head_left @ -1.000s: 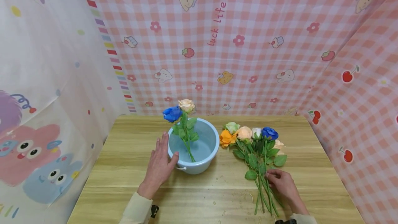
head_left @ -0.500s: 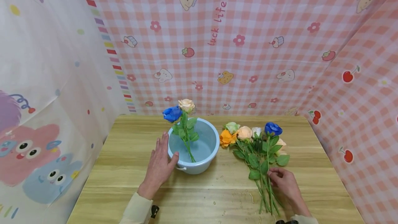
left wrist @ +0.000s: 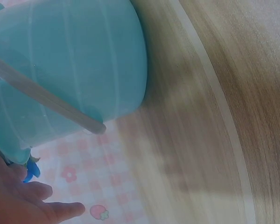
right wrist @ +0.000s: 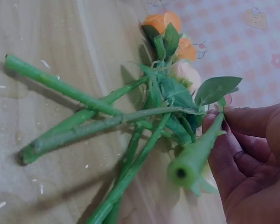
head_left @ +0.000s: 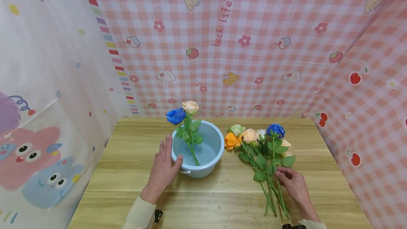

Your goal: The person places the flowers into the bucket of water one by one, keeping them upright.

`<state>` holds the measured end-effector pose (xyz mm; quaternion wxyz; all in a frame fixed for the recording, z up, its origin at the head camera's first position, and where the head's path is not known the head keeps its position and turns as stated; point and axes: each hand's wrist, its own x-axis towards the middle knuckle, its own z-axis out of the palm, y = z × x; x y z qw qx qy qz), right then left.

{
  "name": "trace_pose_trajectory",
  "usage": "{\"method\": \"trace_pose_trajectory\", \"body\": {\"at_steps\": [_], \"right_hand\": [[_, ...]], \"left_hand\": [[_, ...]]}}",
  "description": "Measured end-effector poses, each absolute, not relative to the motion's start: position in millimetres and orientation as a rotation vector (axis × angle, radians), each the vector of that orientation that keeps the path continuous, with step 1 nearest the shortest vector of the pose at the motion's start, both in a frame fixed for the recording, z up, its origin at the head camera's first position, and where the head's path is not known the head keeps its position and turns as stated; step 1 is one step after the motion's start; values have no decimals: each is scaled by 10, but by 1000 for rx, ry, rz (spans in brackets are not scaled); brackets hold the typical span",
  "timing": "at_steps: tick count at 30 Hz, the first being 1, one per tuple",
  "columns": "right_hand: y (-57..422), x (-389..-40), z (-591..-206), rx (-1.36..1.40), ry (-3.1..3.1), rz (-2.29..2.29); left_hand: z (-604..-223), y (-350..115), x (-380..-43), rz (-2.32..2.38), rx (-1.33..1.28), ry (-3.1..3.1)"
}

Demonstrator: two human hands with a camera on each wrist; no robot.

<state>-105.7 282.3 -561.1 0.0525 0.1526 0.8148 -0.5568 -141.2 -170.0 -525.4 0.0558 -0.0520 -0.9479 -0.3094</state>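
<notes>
Beside the light blue bucket [head_left: 206,170], my left hand [head_left: 163,170] rests with straight fingers at its left rim. Inside the bucket lean a blue rose [head_left: 176,116] and a cream rose [head_left: 190,107], their stems crossing near the bottom. My right hand [head_left: 294,183] pinches the stem of another blue rose [head_left: 275,130] between thumb and fingers. That rose lies over a bunch of several artificial roses, among them an orange rose [head_left: 233,140] and a peach rose [head_left: 249,136]. In the right wrist view the cut end of the pinched stem [right wrist: 184,170] points toward the camera.
The wooden table [head_left: 133,158] carries small drops and scraps between bucket and bunch. A white handle [left wrist: 46,95] crosses the bucket's side in the left wrist view. A pink checked cloth [head_left: 241,59] hangs behind the table, with more cloth along both sides.
The blue rose in my right hand first shifted right and up, then back left, its stem's lower end swinging right. My right hand moved slightly right. My left hand stayed at the bucket.
</notes>
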Motion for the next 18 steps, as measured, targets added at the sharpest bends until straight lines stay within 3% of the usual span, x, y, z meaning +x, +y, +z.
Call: {"method": "trace_pose_trajectory", "body": {"at_steps": [18], "right_hand": [[2702, -1084, -5387, 436, 2395, -1933]], "left_hand": [[-5264, -1705, -1412, -930, -171, -2868]]}}
